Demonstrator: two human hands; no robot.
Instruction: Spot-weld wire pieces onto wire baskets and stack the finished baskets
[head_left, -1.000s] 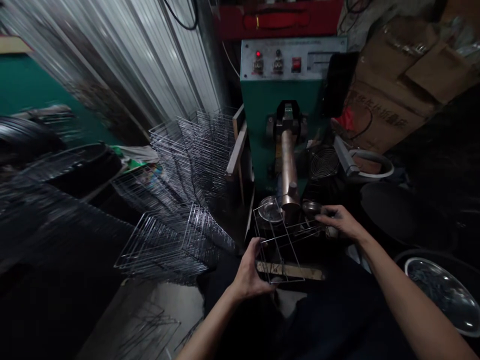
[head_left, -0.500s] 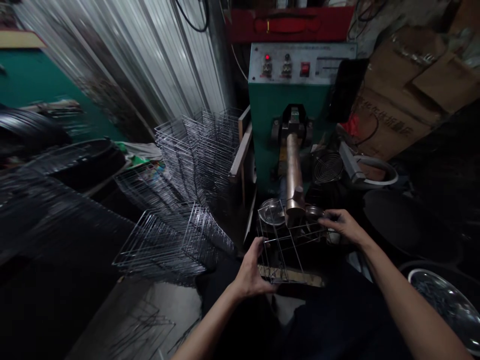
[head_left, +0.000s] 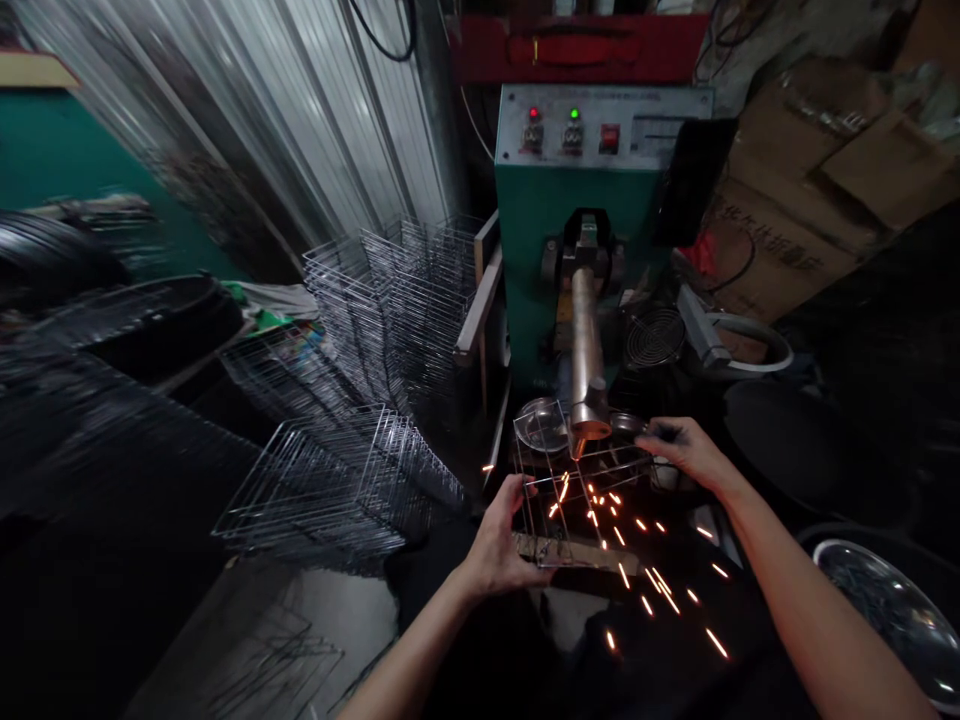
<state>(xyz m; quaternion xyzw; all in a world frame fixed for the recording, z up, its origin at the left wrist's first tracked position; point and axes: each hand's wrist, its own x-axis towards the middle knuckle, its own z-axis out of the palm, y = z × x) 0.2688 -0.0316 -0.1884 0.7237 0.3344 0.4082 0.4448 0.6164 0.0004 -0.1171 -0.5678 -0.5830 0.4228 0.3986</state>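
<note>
My left hand (head_left: 501, 545) is closed around the left edge of a wire rack (head_left: 564, 510), thumb on an upper wire and fingers below. At the rack's far right side, my right hand (head_left: 686, 448) pinches with thumb and fingertips; a wire end of the rack runs into that grip. The rack sits under the copper-coloured electrode arm (head_left: 587, 350) of a spot welder (head_left: 577, 200). Orange sparks (head_left: 616, 535) spray from the arm's tip down over the rack and toward my lap. The exact contact point is hidden by glare and dim light.
Stacks of bent wire racks (head_left: 390, 310) stand at the left, with another pile (head_left: 322, 490) nearer. A metal bowl (head_left: 892, 620) of small parts is at the lower right. Cardboard boxes (head_left: 795, 200) lean behind, beside a round fan grille (head_left: 654, 335). Loose wire pieces (head_left: 292, 655) lie on the floor.
Sparks have burst out at the electrode tip, and a green light on the welder's panel has come on. Both hands and the rack stay nearly in place.
</note>
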